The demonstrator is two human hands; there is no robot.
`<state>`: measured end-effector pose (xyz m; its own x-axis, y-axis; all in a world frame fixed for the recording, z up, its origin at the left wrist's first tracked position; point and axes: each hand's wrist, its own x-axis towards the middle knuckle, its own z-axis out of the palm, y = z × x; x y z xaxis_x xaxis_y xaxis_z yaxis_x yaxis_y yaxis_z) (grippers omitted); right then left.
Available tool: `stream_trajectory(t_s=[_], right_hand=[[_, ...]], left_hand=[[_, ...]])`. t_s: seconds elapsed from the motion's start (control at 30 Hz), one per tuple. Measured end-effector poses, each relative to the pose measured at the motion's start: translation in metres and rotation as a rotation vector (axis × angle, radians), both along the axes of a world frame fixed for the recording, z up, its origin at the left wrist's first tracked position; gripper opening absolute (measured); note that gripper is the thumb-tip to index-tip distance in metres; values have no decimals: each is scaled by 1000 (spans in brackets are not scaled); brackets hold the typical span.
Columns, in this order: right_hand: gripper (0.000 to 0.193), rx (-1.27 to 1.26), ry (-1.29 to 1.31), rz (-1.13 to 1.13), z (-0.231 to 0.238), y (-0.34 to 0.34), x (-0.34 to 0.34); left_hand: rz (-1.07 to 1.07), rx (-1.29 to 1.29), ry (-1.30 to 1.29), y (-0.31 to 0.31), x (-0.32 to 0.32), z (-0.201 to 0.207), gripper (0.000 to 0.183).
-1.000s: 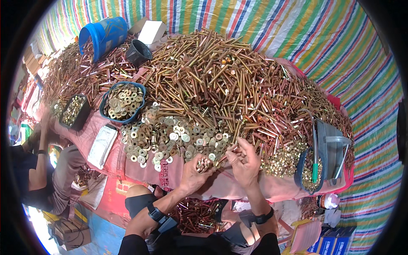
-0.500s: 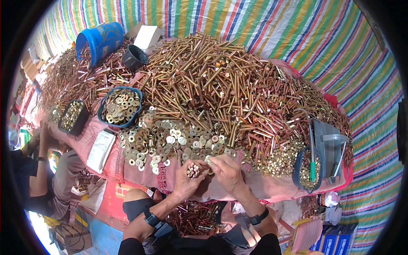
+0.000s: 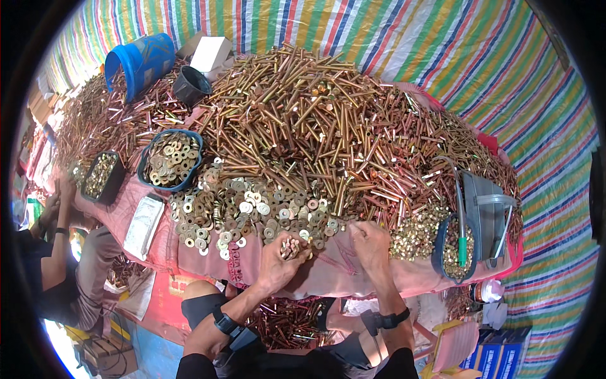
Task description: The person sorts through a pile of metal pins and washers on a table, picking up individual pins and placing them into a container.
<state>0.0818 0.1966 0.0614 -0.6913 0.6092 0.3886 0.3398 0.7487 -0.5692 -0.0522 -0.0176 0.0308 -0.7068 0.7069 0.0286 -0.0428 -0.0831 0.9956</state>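
My left hand (image 3: pixel 281 260) is closed around a bundle of bolts (image 3: pixel 291 248), whose ends point up out of the fist. A small shiny piece shows by its fingertips. Right of it, my right hand (image 3: pixel 371 243) has its fingers curled in at the front of the heap, between the flat washers (image 3: pixel 284 211) and the gold-coloured nuts (image 3: pixel 410 237). Whatever it pinches, if anything, is hidden. Behind both hands rises a big heap of long brassy bolts (image 3: pixel 303 120).
Washers fill a blue basin (image 3: pixel 147 179); nuts fill a dark tub (image 3: pixel 95 197) and a blue tub (image 3: pixel 456 276) beside a grey scoop (image 3: pixel 485 208). A blue bucket (image 3: pixel 148 66) lies tipped at the back. Another person's arm (image 3: pixel 62 230) is at the left.
My right hand has left the left hand's side and moved right, toward the nuts. The left hand stays on the bolt bundle, tilted a little. The view has shifted slightly.
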Motion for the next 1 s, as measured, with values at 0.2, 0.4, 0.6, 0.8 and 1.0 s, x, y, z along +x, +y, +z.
stream_trajectory(t_s=[0.2,0.4,0.6,0.8,1.0], right_hand=[[27,4,-234,-48,-12,0,-16],[26,69,-342,-17,-8,1,-25],[21,-343,-76,114,18,-8,-15],[23,-875,-27,440,22,-38,-15],[27,-623,67,517,17,-44,-21]], left_hand=[[6,26,86,0,-1,-7,21],[5,68,27,1,-1,-12,18],[-64,-47,66,-3,-5,-5,22],[-67,-29,-17,-2,-4,2,21],[-70,54,70,-3,-5,6,20]])
